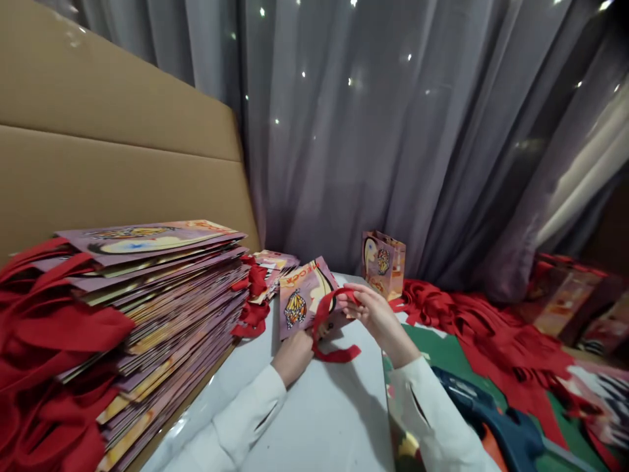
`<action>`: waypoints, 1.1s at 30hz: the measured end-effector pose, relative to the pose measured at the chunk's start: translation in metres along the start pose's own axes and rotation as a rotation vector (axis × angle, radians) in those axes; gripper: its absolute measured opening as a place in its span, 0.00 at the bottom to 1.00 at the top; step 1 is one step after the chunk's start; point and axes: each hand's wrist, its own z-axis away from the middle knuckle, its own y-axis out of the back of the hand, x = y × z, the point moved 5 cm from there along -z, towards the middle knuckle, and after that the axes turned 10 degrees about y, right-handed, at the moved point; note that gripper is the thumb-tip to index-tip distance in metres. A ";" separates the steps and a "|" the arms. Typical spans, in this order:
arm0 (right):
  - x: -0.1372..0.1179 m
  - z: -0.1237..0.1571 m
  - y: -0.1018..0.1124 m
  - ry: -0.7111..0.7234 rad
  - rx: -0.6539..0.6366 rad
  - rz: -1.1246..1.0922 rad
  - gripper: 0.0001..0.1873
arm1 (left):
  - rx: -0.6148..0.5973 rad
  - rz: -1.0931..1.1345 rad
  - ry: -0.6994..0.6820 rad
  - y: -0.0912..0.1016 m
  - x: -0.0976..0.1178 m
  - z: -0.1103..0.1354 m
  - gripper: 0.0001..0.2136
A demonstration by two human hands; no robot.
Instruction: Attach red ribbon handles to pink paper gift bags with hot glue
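Note:
A flat purple gift bag with a butterfly print stands tilted on the white table. My left hand grips its lower edge, fingers curled. My right hand pinches a red ribbon handle near the bag's top right corner. The ribbon loops down onto the table between my hands.
A tall stack of flat purple bags with red ribbon handles fills the left, with a cardboard sheet behind it. One opened bag stands upright by the grey curtain. A pile of red ribbons lies to the right.

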 end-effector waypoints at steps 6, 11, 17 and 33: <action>0.003 0.012 0.010 0.018 -0.047 -0.070 0.19 | 0.035 -0.084 0.053 0.000 -0.008 -0.004 0.08; -0.004 0.013 0.010 0.071 -0.097 -0.071 0.15 | 0.118 -0.094 0.092 0.003 -0.012 -0.003 0.06; 0.048 0.015 0.006 -0.013 -0.261 0.332 0.16 | 0.171 -0.067 0.088 0.005 -0.012 -0.002 0.10; 0.101 0.026 -0.001 0.105 -0.352 0.898 0.14 | 0.158 -0.052 0.106 0.001 -0.015 -0.001 0.18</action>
